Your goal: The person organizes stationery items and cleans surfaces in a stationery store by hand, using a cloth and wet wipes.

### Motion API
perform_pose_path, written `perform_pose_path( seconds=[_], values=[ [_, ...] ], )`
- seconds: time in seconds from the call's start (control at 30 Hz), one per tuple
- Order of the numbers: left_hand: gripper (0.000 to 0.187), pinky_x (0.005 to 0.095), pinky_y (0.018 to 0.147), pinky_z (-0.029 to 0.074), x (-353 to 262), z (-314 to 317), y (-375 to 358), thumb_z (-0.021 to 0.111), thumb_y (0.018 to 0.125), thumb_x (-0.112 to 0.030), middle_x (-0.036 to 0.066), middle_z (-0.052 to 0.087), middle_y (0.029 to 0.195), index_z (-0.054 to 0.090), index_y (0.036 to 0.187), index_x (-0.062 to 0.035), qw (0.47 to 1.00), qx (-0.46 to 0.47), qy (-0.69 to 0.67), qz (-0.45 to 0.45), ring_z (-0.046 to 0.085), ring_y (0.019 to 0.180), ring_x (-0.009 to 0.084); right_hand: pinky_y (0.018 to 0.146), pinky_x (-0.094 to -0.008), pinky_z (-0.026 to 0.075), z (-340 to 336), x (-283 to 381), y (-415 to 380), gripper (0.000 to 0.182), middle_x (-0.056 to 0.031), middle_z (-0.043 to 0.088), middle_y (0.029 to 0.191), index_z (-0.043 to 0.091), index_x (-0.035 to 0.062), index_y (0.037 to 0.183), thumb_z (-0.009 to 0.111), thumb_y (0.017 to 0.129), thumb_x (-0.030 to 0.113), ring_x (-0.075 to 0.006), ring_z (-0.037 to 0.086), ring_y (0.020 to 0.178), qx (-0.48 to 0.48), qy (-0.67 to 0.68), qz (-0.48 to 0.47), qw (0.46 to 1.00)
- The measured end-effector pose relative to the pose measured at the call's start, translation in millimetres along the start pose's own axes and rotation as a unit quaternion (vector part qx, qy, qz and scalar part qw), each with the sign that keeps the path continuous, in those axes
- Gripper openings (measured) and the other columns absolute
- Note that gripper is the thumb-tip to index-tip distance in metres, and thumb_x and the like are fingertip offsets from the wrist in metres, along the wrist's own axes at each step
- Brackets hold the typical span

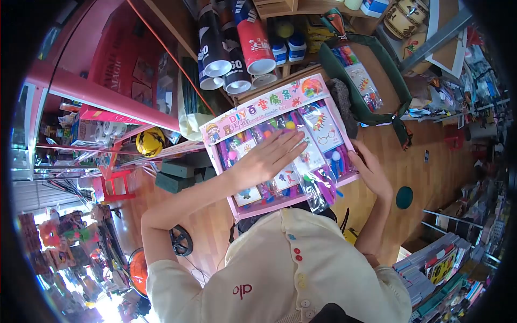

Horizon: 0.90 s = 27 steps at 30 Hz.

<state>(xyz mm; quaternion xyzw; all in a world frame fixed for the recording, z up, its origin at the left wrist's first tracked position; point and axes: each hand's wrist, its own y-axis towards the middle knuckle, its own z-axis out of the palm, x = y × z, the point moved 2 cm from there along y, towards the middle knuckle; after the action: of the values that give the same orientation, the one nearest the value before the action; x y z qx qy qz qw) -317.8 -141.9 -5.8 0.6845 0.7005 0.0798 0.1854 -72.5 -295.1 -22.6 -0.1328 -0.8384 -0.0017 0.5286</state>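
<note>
Left fingers [286, 144]: one set, stretched nearly straight and lying flat across the face of the box, pressing on the packets rather than gripping.
Right fingers [370, 160]: one set, curling narrowly around the box's right edge and holding it.
Pink box [269, 111]: one, tilting slightly between both sets of fingers; its printed header is showing just beyond the left fingers.
Clear packet [323, 183]: one, with purple stems, sticking out below the left fingers and overhanging the box's near edge.
Printed cards [326, 128]: at least four inside the box, lying around the left fingers — more may be hiding beneath.
Badminton tubes [253, 43]: five, pointing their open ends toward the box, beyond the left fingers.
Green tray [397, 70]: one, sitting beyond the right fingers, carrying one colourful packet [362, 81].
Yellow ball [150, 141]: one, resting well left of the left fingers.
Green disc [404, 197]: one, lying on the floor [425, 177] — to the right of the right fingers.
</note>
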Motion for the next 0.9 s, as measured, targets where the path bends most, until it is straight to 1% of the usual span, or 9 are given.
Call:
perform_pose_path(
  seconds=[0.03,0.17,0.27,0.47,0.57,0.63,0.73,0.83,0.9],
  values=[
    [0.058,0.0466,0.108,0.041,4,3,1,0.056,0.081,-0.007,0.017,0.046,0.142,0.046,0.138,0.0002,1.0,-0.008,-0.021,-0.002,0.048,0.129,0.0326,0.066,-0.0302,0.044,0,1,0,0.037,-0.0121,0.062,0.085,0.051,0.0005,0.126,0.051,0.1,0.026,-0.0148,0.057,0.074,-0.005,0.001,0.0,1.0],
    [0.057,0.047,0.109,0.04,12,6,2,0.055,0.081,-0.006,0.018,0.047,0.142,0.047,0.137,0.0003,1.0,0.004,-0.024,0.016,0.047,0.13,0.0326,0.068,-0.0309,0.045,1,2,-2,0.037,-0.013,0.063,0.087,0.051,0.0,0.125,0.05,0.1,0.026,-0.0155,0.058,0.076,-0.005,-0.001,0.028,1.0],
    [0.056,0.0475,0.11,0.039,15,7,0,0.055,0.082,-0.005,0.018,0.047,0.142,0.047,0.137,0.0006,0.999,0.003,-0.035,0.01,0.046,0.131,0.0323,0.07,-0.0316,0.046,1,3,-1,0.037,-0.0143,0.064,0.09,0.05,-0.0003,0.126,0.05,0.1,0.026,-0.0164,0.059,0.078,-0.012,0.002,0.003,1.0],
    [0.059,0.0469,0.11,0.038,20,10,-4,0.058,0.079,-0.007,0.017,0.047,0.142,0.046,0.136,0.0022,1.0,0.012,0.01,0.016,0.046,0.131,0.0312,0.072,-0.0325,0.047,-1,4,-1,0.037,-0.016,0.064,0.092,0.05,-0.0005,0.126,0.051,0.1,0.026,-0.0181,0.06,0.079,0.002,0.011,0.013,1.0],
    [0.054,0.0456,0.109,0.04,25,5,0,0.056,0.082,-0.006,0.017,0.049,0.14,0.048,0.135,0.0003,1.0,0.012,0.018,-0.007,0.047,0.131,0.0308,0.073,-0.0332,0.047,-2,5,-1,0.037,-0.0166,0.065,0.093,0.05,-0.0004,0.126,0.051,0.1,0.025,-0.0196,0.062,0.08,0.002,-0.004,0.004,1.0],
    [0.053,0.0436,0.108,0.04,30,5,2,0.059,0.083,-0.008,0.016,0.049,0.14,0.049,0.134,0.0008,0.999,-0.004,-0.02,-0.04,0.047,0.131,0.0305,0.073,-0.0334,0.047,-1,4,-1,0.037,-0.0171,0.065,0.094,0.05,-0.0002,0.126,0.051,0.1,0.025,-0.0207,0.063,0.081,0.001,-0.002,0.005,1.0],
    [0.053,0.0428,0.108,0.04,32,7,4,0.059,0.084,-0.007,0.016,0.047,0.141,0.048,0.135,0.0009,0.998,0.014,-0.02,-0.058,0.045,0.132,0.0302,0.073,-0.0334,0.047,-1,3,-1,0.037,-0.0175,0.065,0.094,0.05,0.0001,0.126,0.051,0.1,0.026,-0.0209,0.063,0.08,-0.006,-0.007,-0.003,1.0],
    [0.056,0.0427,0.108,0.039,29,6,8,0.061,0.083,-0.009,0.017,0.045,0.143,0.047,0.135,0.0013,0.997,0.038,0.019,-0.058,0.044,0.133,0.0303,0.072,-0.0331,0.047,1,4,-2,0.037,-0.0165,0.065,0.091,0.051,0.0003,0.126,0.05,0.1,0.026,-0.0203,0.062,0.077,-0.014,0.004,-0.001,1.0],
    [0.056,0.043,0.108,0.039,23,-3,10,0.063,0.083,-0.012,0.017,0.045,0.143,0.047,0.135,0.0003,0.998,0.041,-0.01,-0.052,0.043,0.133,0.0321,0.071,-0.0327,0.047,-1,2,-2,0.038,-0.0158,0.065,0.089,0.051,0.0004,0.127,0.05,0.1,0.027,-0.0197,0.061,0.075,-0.013,-0.005,0.007,1.0]
  ],
)
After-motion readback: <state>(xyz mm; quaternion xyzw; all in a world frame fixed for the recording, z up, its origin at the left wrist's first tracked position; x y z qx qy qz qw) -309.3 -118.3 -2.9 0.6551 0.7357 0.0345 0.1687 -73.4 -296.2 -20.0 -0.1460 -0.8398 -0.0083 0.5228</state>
